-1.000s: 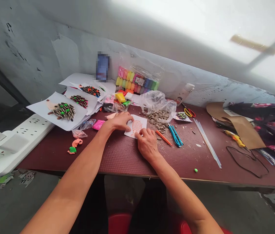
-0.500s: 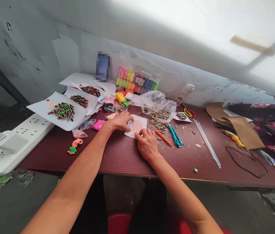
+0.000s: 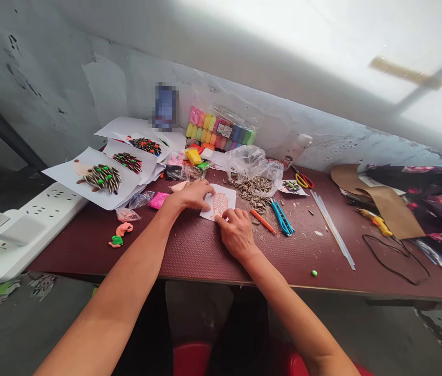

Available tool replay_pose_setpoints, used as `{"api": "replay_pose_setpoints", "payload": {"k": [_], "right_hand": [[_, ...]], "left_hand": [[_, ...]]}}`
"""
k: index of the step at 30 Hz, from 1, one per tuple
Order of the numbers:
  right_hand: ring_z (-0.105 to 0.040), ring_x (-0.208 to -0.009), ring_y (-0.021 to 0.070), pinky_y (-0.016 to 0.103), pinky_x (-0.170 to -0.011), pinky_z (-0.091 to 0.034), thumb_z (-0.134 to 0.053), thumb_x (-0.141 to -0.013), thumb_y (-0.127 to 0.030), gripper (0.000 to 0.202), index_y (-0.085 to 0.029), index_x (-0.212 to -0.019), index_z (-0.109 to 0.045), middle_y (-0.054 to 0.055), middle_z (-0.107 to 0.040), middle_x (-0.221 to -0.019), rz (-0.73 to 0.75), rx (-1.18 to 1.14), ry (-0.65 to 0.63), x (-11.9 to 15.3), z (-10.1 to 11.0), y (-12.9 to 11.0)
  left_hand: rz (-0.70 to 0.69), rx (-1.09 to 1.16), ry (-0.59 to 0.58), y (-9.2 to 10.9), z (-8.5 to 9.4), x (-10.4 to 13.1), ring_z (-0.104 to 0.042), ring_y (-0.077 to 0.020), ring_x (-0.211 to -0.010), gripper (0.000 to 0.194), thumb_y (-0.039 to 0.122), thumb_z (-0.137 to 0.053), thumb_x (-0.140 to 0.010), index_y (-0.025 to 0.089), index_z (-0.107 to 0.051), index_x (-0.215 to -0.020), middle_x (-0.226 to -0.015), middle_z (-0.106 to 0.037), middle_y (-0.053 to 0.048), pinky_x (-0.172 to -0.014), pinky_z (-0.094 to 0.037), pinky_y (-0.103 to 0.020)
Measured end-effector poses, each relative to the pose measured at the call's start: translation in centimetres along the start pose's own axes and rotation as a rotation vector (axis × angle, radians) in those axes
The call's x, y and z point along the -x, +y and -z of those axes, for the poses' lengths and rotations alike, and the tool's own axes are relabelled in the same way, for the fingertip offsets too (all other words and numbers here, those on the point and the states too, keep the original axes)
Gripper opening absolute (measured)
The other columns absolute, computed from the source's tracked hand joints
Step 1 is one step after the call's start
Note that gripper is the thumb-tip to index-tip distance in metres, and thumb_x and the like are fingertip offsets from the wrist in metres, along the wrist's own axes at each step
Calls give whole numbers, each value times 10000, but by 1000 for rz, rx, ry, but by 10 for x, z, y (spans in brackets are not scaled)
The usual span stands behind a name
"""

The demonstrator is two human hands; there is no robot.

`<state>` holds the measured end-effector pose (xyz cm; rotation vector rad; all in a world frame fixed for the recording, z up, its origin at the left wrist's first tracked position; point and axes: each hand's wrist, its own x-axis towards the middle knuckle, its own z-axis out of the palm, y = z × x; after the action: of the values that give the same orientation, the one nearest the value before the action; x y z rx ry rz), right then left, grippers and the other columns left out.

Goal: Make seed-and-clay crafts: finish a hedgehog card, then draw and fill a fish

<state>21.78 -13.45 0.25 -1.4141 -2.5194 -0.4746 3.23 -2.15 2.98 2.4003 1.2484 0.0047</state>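
Observation:
A small white card [image 3: 207, 214] bearing an orange, rounded, patterned figure [image 3: 221, 203] lies flat on the table between my hands. My left hand [image 3: 194, 195] rests over its left side, thumb and fingers apart. On the lower right corner is my right hand [image 3: 237, 232], with its fingers curled and thumb and forefinger close together at the figure's lower edge. Anything tiny between those fingertips is hidden. Striped sunflower seeds [image 3: 255, 187] spill from a clear plastic bag [image 3: 249, 156] just behind the card. An orange pen-like stick [image 3: 263, 222] and a blue utility knife [image 3: 282, 218] lie to the right.
Sheets with seed-covered hedgehog figures [image 3: 103, 178] are stacked at left, near a white power strip [image 3: 54, 209]. Colourful clay packs [image 3: 221, 130] lean on the wall. Scissors [image 3: 303, 180], clear glue sticks [image 3: 333, 230] and a yellow glue gun [image 3: 379, 224] with a cord lie right.
My right thumb and forefinger have shifted very slightly on the card. My left hand and the other things stay where they were.

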Motion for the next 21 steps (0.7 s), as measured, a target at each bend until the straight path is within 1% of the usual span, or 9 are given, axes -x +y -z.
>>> {"api": "replay_pose_setpoints", "payload": {"k": [6,11,16,21], "right_hand": [[-448,-854,223,362,-782,-277,-531,-990,-177,214,-194,-938,-738,82,-658,-928,-53,17,-19,1,-2,-1],[-459,-878,218,355,-786,-278,-518,-993,-165,238,-228,-1080,-731,80,-656,-998,-31,-44,-8,0,-2,1],[-457,-876,216,349,-793,-284,-520,-967,-133,251,-224,-1064,-733,80,-643,-988,-17,-81,-31,-2,-3,1],[-449,-871,216,344,-805,-291,-524,-937,-101,285,-221,-1093,-730,73,-634,-973,9,-121,-50,-4,-4,1]], "left_hand": [[-1,2,3,-1,0,0,-472,-282,-1286,562,334,-657,-708,262,-604,-1263,-1349,-538,-62,-1099,-371,-406],[-6,5,0,-1,0,0,-469,-288,-1285,546,332,-650,-710,263,-609,-1249,-1346,-537,-63,-1096,-370,-422],[2,3,-5,0,-1,0,-467,-279,-1293,551,323,-646,-706,261,-596,-1251,-1361,-529,-68,-1106,-364,-427],[2,-1,-8,1,0,0,-468,-276,-1293,552,319,-644,-705,249,-590,-1249,-1366,-526,-75,-1112,-362,-427]]}}
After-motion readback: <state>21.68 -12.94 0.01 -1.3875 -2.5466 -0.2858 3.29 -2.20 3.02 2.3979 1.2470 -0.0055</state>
